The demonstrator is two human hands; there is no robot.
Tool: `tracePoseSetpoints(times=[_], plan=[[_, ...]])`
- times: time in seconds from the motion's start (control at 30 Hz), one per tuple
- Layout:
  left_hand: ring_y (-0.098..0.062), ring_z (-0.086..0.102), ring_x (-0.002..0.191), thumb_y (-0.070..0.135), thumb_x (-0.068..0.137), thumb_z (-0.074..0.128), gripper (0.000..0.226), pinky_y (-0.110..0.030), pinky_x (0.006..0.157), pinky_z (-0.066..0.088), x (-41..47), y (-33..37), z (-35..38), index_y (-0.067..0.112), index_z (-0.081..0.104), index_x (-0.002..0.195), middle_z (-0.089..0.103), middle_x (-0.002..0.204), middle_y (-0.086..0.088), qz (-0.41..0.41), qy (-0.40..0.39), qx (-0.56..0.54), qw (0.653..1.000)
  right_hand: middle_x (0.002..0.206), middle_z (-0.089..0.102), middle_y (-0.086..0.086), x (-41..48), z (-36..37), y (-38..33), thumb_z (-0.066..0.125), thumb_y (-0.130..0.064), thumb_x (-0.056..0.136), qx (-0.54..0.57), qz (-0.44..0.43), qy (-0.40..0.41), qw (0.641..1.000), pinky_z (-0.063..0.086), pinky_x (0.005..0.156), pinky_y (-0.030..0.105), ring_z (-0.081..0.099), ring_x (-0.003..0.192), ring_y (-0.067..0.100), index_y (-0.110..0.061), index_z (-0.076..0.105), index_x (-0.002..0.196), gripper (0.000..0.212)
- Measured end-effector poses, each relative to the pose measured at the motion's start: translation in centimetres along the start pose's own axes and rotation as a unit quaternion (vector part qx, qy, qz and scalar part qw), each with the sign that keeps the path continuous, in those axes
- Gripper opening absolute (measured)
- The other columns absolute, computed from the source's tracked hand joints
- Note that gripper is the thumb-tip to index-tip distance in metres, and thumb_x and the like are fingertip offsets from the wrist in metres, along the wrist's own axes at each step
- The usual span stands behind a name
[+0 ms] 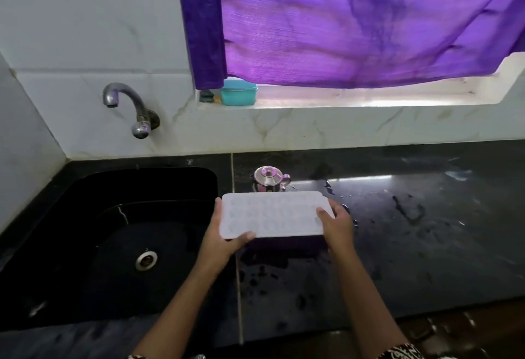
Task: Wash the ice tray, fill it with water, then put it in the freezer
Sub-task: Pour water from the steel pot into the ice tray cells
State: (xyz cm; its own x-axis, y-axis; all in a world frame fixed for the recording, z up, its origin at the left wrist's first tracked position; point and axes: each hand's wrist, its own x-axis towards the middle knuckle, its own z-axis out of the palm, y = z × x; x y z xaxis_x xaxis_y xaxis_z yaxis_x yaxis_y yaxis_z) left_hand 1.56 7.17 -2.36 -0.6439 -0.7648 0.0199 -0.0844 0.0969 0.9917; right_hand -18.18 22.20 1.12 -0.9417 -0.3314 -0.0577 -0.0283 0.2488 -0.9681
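White ice tray (270, 213) was gripped at its ends by left hand (224, 242) and right hand (338, 225); if wet, it could slip.

dim overall, backlit by daylight through the purple curtain (355, 23), casting a violet tint on the tiles (85, 17) and tap (139, 108). brightest along the sill (369, 100), close to blown out. long white glare streak on the wet black bench (426, 245) right of the kettle (268, 178), purple reflections on its lid. sink (85, 202) nearly black, little detail inside. soft and smeared throughout, leaving the tray (270, 213) cells barely readable. dark shadow under the tray. wide-angle bending toward the edges, curving the tile lines and sill. blurriest in the bottom corners.
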Motion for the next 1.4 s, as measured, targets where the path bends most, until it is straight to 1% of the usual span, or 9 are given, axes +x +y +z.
tracePoseSetpoints(times=[0.07, 0.17, 0.23, 0.43, 0.6, 0.8, 1.17, 1.33, 1.4], plan=[[-0.006, 0.041, 0.135, 0.047, 0.056, 0.091, 0.132, -0.029, 0.111, 0.036, -0.4, -0.4, 2.3, 0.023, 0.008, 0.157, 0.037, 0.151, 0.01, -0.006, -0.014, 0.047, 0.999, 0.124, 0.056, 0.016, 1.3, -1.9, 1.2, 0.058, -0.012, 0.091, -0.047, -0.016, -0.002, 0.999, 0.048, 0.089, 0.034, 0.056, 0.107, 0.029, -0.003, 0.057, 0.127, 0.037], [-0.006, 0.041, 0.134, 0.049, 0.057, 0.086, 0.128, -0.012, 0.104, 0.036, -0.9, -0.8, 4.8, 0.023, 0.01, 0.157, 0.04, 0.15, 0.01, -0.012, -0.025, 0.081, 0.996, 0.123, 0.052, 0.017, 2.6, -3.7, 2.8, 0.057, -0.011, 0.091, -0.079, -0.027, 0.001, 0.997, 0.044, 0.077, 0.023, 0.056, 0.098, 0.025, -0.004, 0.059, 0.125, 0.034], [-0.008, 0.04, 0.136, 0.048, 0.059, 0.085, 0.125, -0.019, 0.108, 0.036, -1.0, -1.1, 6.0, 0.023, 0.011, 0.156, 0.04, 0.151, 0.008, -0.006, -0.037, 0.114, 0.993, 0.12, 0.05, 0.015, 3.3, -4.5, 3.8, 0.056, -0.011, 0.092, -0.096, -0.026, 0.006, 0.995, 0.041, 0.07, 0.017, 0.052, 0.091, 0.019, -0.005, 0.059, 0.124, 0.033], [-0.021, 0.019, 0.148, 0.051, 0.065, 0.084, 0.121, -0.042, 0.12, 0.018, -0.3, -2.2, 8.0, 0.022, 0.01, 0.156, 0.02, 0.161, 0.005, -0.002, -0.013, 0.222, 0.975, 0.129, 0.048, 0.018, 5.2, -5.0, 6.3, 0.054, -0.021, 0.094, -0.177, -0.005, -0.025, 0.984, 0.038, 0.102, 0.046, 0.048, 0.12, 0.034, -0.007, 0.05, 0.136, 0.044], [-0.013, 0.013, 0.149, 0.073, 0.062, 0.073, 0.127, -0.032, 0.12, -0.004, -0.2, -3.5, 8.4, 0.019, 0.008, 0.156, 0.013, 0.162, 0.008, 0.008, 0.001, 0.321, 0.947, 0.135, 0.047, 0.011, 5.6, -4.4, 7.0, 0.049, -0.032, 0.096, -0.298, -0.04, -0.022, 0.953, 0.029, 0.101, 0.041, 0.04, 0.126, 0.029, -0.017, 0.043, 0.141, 0.048], [-0.024, 0.01, 0.15, 0.065, 0.073, 0.07, 0.113, -0.041, 0.118, 0.018, 0.1, -4.8, 8.7, 0.027, 0.004, 0.156, 0.007, 0.161, 0.015, -0.031, 0.027, 0.331, 0.943, 0.128, 0.055, 0.006, 4.4, -3.8, 9.9, 0.048, -0.04, 0.096, -0.373, -0.078, 0.009, 0.924, 0.026, 0.102, 0.04, 0.041, 0.123, 0.025, -0.018, 0.047, 0.139, 0.048], [-0.02, 0.019, 0.148, 0.061, 0.07, 0.075, 0.107, -0.03, 0.119, 0.002, 0.6, -5.3, 8.6, 0.019, 0.024, 0.154, 0.025, 0.159, 0.007, -0.029, 0.055, 0.333, 0.941, 0.132, 0.052, 0.007, 6.0, -2.9, 9.8, 0.046, -0.043, 0.096, -0.426, -0.086, 0.0, 0.901, 0.013, 0.111, 0.046, 0.037, 0.128, 0.026, -0.02, 0.045, 0.141, 0.05], [-0.017, 0.04, 0.135, 0.061, 0.067, 0.078, 0.1, -0.035, 0.11, 0.036, 0.9, -4.8, 7.3, 0.021, 0.037, 0.149, 0.038, 0.149, 0.008, -0.019, 0.044, 0.295, 0.954, 0.131, 0.053, 0.009, 5.9, -3.0, 9.8, 0.048, -0.039, 0.096, -0.406, -0.092, -0.006, 0.909, 0.013, 0.112, 0.046, 0.038, 0.128, 0.027, -0.017, 0.045, 0.14, 0.049], [-0.019, 0.042, 0.131, 0.065, 0.063, 0.078, 0.107, -0.035, 0.108, 0.036, 1.9, -4.7, 6.1, 0.021, 0.036, 0.15, 0.04, 0.144, 0.005, -0.011, 0.015, 0.329, 0.944, 0.131, 0.053, 0.01, 6.0, -3.1, 9.9, 0.05, -0.037, 0.096, -0.4, -0.095, -0.01, 0.912, 0.012, 0.112, 0.046, 0.038, 0.128, 0.027, -0.016, 0.046, 0.14, 0.049]])
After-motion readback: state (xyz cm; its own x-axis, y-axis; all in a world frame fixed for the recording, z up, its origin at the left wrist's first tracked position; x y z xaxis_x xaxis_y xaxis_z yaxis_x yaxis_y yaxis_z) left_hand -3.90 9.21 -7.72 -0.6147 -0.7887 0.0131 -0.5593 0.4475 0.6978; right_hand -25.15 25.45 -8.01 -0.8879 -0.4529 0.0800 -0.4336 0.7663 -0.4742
